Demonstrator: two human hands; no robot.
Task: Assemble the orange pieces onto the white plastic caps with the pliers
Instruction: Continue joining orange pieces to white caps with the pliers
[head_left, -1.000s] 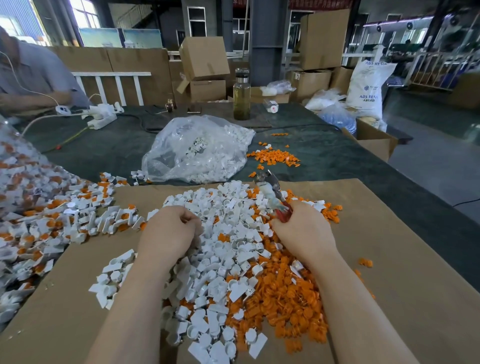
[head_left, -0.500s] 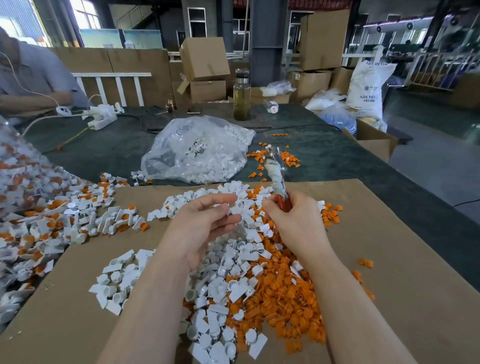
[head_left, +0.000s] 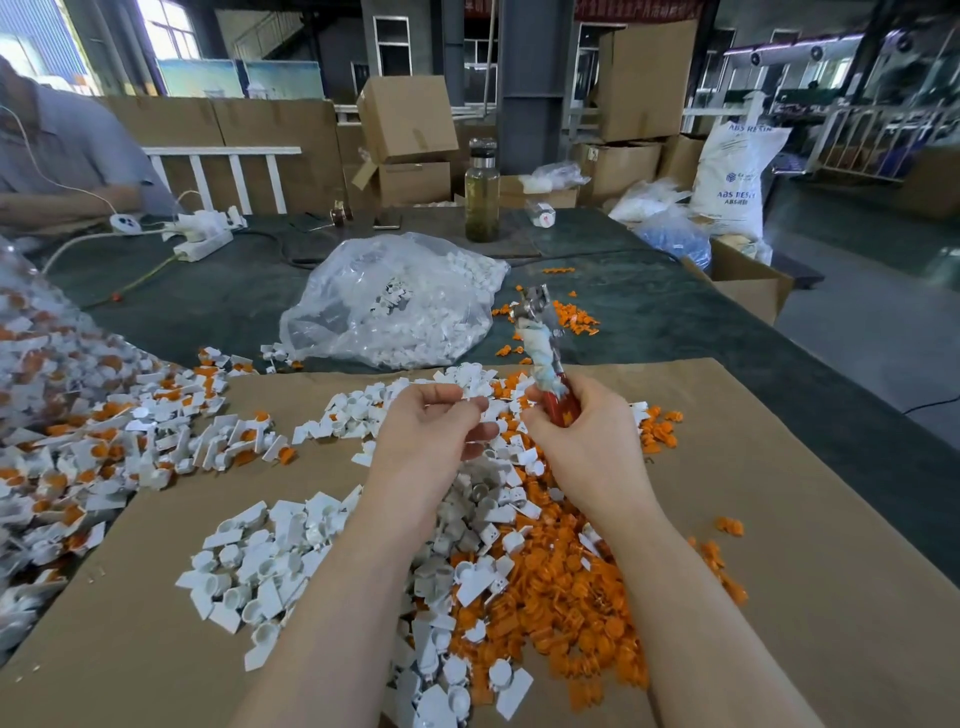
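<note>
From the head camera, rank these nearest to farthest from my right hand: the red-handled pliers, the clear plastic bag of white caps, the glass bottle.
1. Red-handled pliers, gripped in the right hand.
2. Clear plastic bag of white caps, ahead, leftward.
3. Glass bottle, far table edge.

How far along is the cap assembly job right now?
Done: a heap of white caps with orange pieces fitted lies at left. In hand: the left hand pinches a white cap, and the right hand grips the pliers. Left: a large loose pile of white caps and orange pieces.
</note>
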